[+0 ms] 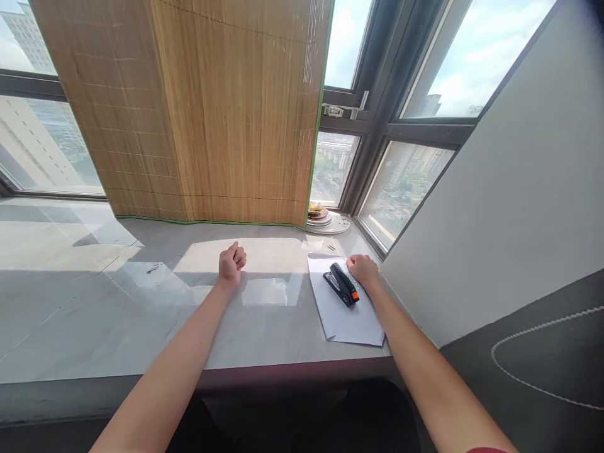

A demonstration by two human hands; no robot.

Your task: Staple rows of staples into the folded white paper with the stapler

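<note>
My left hand (231, 263) is closed in a fist on the pale, glossy sill, with nothing showing in it. Off to the right, my right hand (363, 269) rests, also in a fist, on the upper right edge of a stack of white paper (330, 318). A black stapler (340, 284) with an orange piece at its near end lies slantwise on the paper, just left of my right hand and apart from it. One near corner of the paper curls a little.
A bamboo blind (236, 119) with green edging hangs down to the back of the sill (141, 327). Stacked plates (325, 221) stand in the window corner. A white wall (509, 163) closes off the right side. A beaded cord (523, 376) hangs there.
</note>
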